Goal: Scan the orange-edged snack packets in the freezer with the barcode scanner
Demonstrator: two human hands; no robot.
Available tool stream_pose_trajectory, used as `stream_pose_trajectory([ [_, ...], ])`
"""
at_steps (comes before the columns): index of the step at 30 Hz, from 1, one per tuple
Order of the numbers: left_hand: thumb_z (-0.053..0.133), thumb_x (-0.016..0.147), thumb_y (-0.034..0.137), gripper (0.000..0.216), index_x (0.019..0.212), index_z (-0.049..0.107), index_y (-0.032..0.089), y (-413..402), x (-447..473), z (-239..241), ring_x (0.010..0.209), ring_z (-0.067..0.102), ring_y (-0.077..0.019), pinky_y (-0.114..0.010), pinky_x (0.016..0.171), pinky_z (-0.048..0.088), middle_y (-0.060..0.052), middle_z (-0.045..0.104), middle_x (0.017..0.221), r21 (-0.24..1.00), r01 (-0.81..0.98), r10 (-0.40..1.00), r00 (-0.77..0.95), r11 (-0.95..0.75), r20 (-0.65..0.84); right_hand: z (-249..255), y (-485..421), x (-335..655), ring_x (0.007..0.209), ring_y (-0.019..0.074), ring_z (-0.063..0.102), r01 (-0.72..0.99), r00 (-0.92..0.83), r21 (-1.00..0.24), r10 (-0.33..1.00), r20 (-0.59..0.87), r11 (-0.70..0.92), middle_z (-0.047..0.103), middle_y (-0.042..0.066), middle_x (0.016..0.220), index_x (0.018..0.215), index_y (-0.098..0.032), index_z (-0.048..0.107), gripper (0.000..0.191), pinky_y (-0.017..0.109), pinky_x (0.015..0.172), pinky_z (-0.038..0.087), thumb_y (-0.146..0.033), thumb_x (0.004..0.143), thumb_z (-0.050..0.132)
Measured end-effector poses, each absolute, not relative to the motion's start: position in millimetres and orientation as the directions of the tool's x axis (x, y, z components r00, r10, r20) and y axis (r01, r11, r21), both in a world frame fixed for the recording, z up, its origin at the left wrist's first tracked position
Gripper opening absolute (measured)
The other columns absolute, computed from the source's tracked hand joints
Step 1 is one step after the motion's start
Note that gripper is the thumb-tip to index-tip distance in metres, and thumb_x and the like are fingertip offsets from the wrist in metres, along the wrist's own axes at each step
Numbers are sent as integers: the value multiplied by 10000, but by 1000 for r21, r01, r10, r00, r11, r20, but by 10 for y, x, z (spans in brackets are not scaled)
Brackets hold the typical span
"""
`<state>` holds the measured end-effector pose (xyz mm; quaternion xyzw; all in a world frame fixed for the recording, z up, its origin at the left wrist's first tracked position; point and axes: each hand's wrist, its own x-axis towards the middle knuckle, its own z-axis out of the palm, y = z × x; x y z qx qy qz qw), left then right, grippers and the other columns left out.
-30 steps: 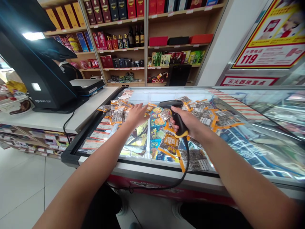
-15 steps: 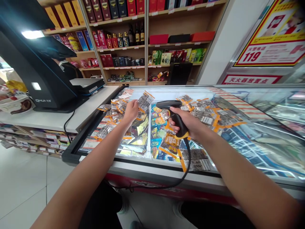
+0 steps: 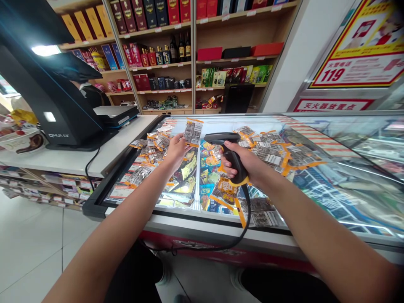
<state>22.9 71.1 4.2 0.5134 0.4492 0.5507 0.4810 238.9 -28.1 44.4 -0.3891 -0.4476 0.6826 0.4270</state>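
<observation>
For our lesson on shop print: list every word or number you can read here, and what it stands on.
"119": yellow and red poster
"灭火器放置点": red sign beneath it
"QHUA", rest unclear: base of black terminal
Too small: snack packet in the left hand; shelf tags
None legible: scanner in the right hand

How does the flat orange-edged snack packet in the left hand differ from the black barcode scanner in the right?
The orange-edged snack packet is thin, pinched upright by the left hand; the black barcode scanner is bulky, gripped by its handle in the right hand. The scanner trails a black cable; the packet is loose. Both hover above the glass freezer lid.
</observation>
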Motion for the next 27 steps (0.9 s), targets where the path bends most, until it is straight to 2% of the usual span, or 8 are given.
stream_pose_trajectory([
  [4,413,1032,203,289,1164,668,175,737,95,91,1014,741,-223,-363,928,595,-87,774,1066,919,309,947,-129,-245,296,429,-258,2406,425,86,403,-264,-304,-936,941,-147,-232,498,-33,604,885,-209,579,317,208,404,395,-493,1025,608],
  [8,449,983,168,303,1138,708,158,793,-203,138,1060,719,-287,-418,1007,544,-125,773,1091,644,730,885,-119,-230,451,445,-212,2450,440,85,418,-331,-227,-920,964,-138,-210,504,-35,613,906,-211,578,306,192,406,394,-494,1015,618],
  [13,570,914,167,391,1293,665,169,708,-361,189,1342,577,-381,-527,1134,439,-201,628,1420,334,936,827,-99,-111,554,494,-183,2490,426,84,403,-376,-171,-907,976,-132,-189,485,-48,604,908,-223,572,309,199,404,388,-514,998,626],
  [16,615,936,252,411,1340,649,184,536,-165,226,1410,497,-411,-596,1165,390,-191,566,1497,247,937,803,56,-248,593,496,-176,2494,423,85,409,-386,-158,-904,979,-128,-181,488,-51,609,923,-226,576,306,203,404,385,-519,987,640],
  [18,574,992,304,318,1277,669,200,388,49,229,1279,598,-329,-523,1129,454,-142,666,1343,286,793,803,381,-539,458,488,-170,2497,422,81,405,-395,-150,-901,980,-127,-177,494,-50,609,924,-222,577,300,200,404,380,-508,989,639],
  [20,631,988,411,320,1233,683,214,234,262,207,1244,618,-286,-453,1111,487,-115,682,1286,355,500,599,754,-790,270,480,-162,2508,423,78,405,-402,-139,-900,983,-123,-170,497,-52,610,931,-219,581,298,199,407,380,-506,984,646],
  [21,697,948,470,372,1218,686,213,161,349,189,1233,619,-289,-443,1097,498,-116,679,1266,386,410,512,833,-827,212,477,-157,2516,426,79,410,-403,-135,-901,984,-117,-163,498,-52,611,936,-219,584,302,200,411,384,-509,979,655],
  [27,934,638,612,839,1294,653,172,-77,478,119,1308,558,-411,-531,1112,477,-207,548,1410,254,356,402,901,-899,160,486,-130,2563,423,82,405,-383,-122,-914,988,-89,-130,489,-58,603,924,-227,576,350,213,417,392,-551,932,709],
])
